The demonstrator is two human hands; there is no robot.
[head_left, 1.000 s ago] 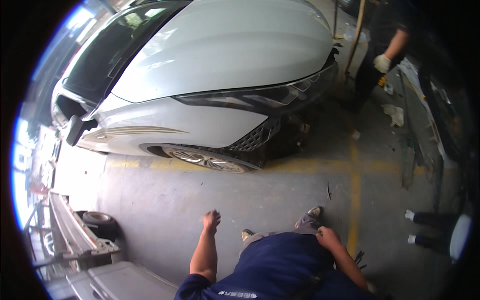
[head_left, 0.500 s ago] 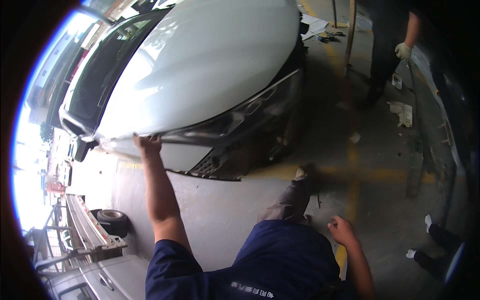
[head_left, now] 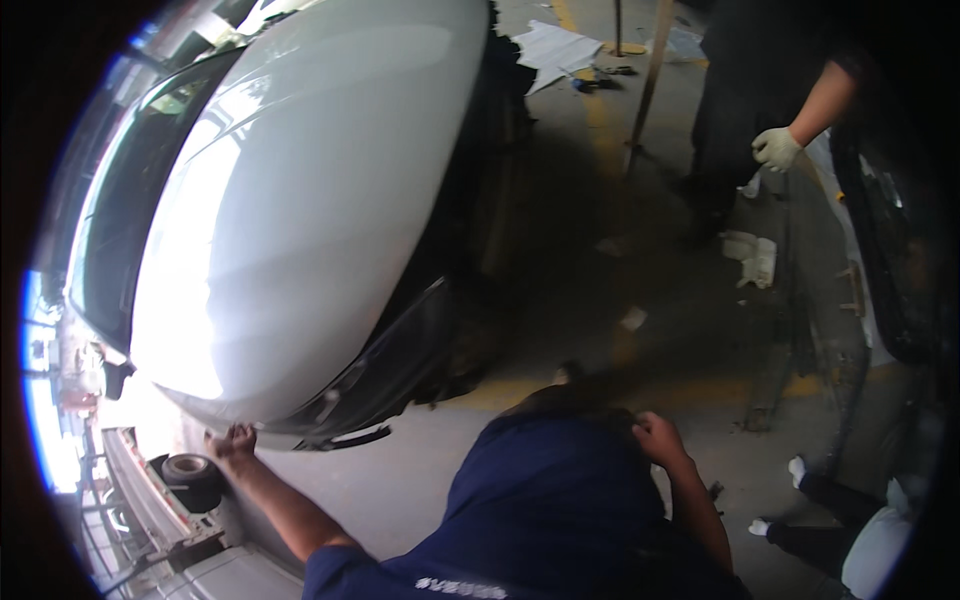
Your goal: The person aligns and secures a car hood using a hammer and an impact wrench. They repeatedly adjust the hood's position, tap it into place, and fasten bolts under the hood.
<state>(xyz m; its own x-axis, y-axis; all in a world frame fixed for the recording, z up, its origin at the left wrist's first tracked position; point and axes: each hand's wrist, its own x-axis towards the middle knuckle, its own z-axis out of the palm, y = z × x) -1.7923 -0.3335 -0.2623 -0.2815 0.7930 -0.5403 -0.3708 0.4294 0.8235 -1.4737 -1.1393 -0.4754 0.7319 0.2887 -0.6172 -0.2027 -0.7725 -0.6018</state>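
Note:
A white car with its hood [head_left: 300, 170] closed stands ahead and to the left, its dark headlamp [head_left: 370, 370] along the near edge and its front end bare of a bumper. My left hand [head_left: 233, 443] is at the car's near edge below the hood, fingers bent against it; whether they grip it is unclear. My right hand [head_left: 652, 435] hangs beside my dark blue shirt with curled fingers, and what is in them, if anything, cannot be made out.
A co-worker's gloved hand [head_left: 775, 147] is at upper right, near an upright pole [head_left: 645, 95]. White parts [head_left: 750, 258] and sheets [head_left: 550, 55] lie on the floor. Another person's legs [head_left: 820, 540] are at lower right, a tyre [head_left: 190, 485] at lower left.
My left hand has risen from my side to the car's edge. My body has moved closer to the car's front, and the view has turned, showing the hood more end-on.

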